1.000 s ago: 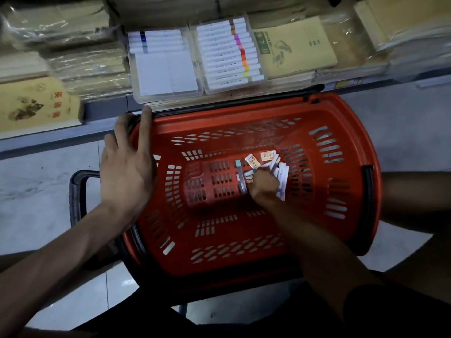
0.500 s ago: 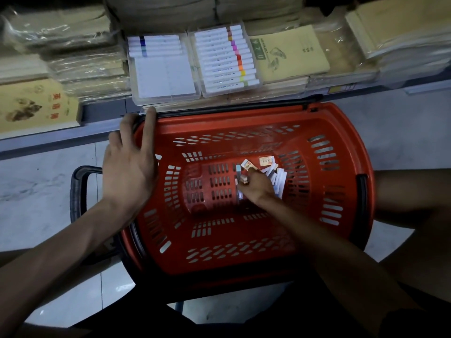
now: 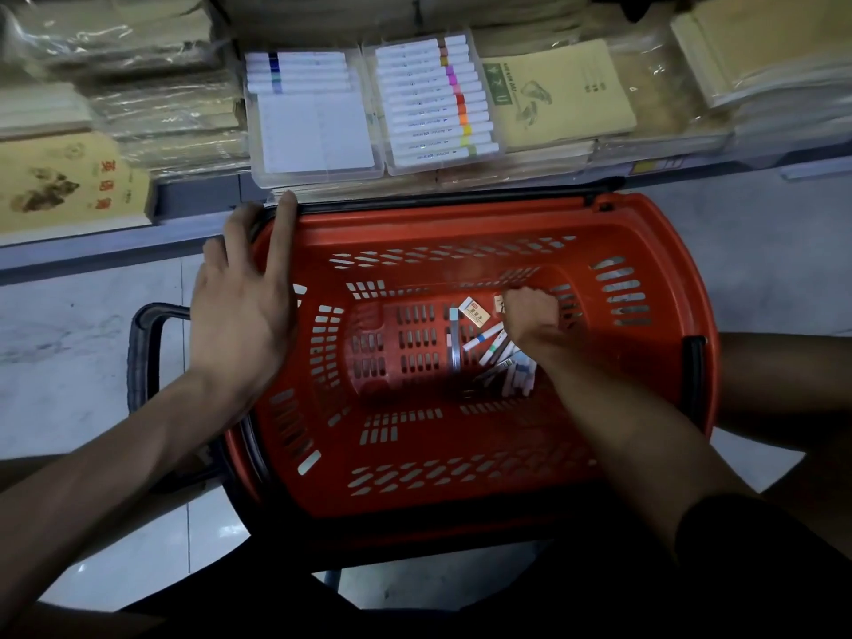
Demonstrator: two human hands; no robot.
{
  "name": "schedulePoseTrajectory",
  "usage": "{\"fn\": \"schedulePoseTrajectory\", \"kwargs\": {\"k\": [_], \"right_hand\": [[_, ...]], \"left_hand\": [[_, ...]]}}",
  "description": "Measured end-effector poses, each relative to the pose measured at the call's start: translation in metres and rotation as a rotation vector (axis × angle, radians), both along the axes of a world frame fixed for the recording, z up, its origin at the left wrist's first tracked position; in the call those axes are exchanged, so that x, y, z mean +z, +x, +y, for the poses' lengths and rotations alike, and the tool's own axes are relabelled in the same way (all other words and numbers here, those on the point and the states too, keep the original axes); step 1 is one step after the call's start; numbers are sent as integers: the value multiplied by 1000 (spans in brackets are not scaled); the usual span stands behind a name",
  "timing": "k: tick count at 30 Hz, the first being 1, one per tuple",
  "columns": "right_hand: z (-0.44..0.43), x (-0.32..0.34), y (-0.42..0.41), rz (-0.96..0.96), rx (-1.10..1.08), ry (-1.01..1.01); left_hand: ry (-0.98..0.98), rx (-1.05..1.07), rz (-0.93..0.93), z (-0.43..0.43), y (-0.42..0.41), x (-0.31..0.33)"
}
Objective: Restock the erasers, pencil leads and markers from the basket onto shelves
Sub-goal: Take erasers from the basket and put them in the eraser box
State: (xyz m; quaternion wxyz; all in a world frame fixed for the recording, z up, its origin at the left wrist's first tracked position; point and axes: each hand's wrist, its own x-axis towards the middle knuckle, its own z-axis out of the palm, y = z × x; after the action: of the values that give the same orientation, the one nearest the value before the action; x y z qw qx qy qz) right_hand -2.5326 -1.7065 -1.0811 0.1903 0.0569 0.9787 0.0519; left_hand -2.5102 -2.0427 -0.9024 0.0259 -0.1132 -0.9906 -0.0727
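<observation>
A red plastic basket [image 3: 645, 232] stands on the floor in front of a low shelf. On its bottom lie several white markers [image 3: 505, 362], a long pen-like item with a pale blue end [image 3: 454, 339] and a boxed eraser [image 3: 473, 311]. My right hand [image 3: 530, 315] is down inside the basket with its fingers curled over a second small eraser [image 3: 498, 303], of which only an edge shows beside the thumb. My left hand [image 3: 244, 311] rests flat on the basket's left rim, fingers straight.
On the shelf just behind the basket sit two clear trays: one [image 3: 438, 99] full of white markers with coloured caps, the other [image 3: 313, 126] holding a few markers. Stacks of wrapped yellow notebooks [image 3: 558, 99] flank them. A black handle [image 3: 143, 362] juts out left of the basket.
My right hand has left the marker pile and moved toward the far side of the basket, closing over the small eraser. The left hand has stayed on the rim.
</observation>
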Motion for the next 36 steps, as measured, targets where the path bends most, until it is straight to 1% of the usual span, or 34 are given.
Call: {"fn": "schedulePoseTrajectory", "kwargs": {"k": [4, 8, 10, 13, 15, 18, 24, 26, 30, 36], "right_hand": [[-11, 1, -7, -58, 169, 123], [-13, -5, -7, -79, 213, 89], [-16, -5, -6, -72, 178, 35], [-28, -6, -5, -4, 64, -86], [-37, -8, -6, 9, -11, -132], [-49, -14, -4, -18, -82, -158], [-54, -30, 1, 31, -248, -187], [-49, -27, 1, 28, -229, -186], [-47, 13, -1, -10, -116, -196], [-50, 81, -6, 87, 87, -227]], "left_hand": [[-9, 10, 9, -2, 2, -3], [-26, -1, 10, -1, -1, -4], [-24, -10, 8, 1, -3, -4], [-27, -17, 1, 3, -7, -5], [-34, -25, 1, 2, -10, -6], [-44, -29, 11, 2, -12, -8], [-62, -34, 23, 2, -13, -9], [-61, -35, 29, 2, -14, -9], [-66, -40, 49, 0, -25, -14], [-97, -27, 17, -1, -51, -16]]}}
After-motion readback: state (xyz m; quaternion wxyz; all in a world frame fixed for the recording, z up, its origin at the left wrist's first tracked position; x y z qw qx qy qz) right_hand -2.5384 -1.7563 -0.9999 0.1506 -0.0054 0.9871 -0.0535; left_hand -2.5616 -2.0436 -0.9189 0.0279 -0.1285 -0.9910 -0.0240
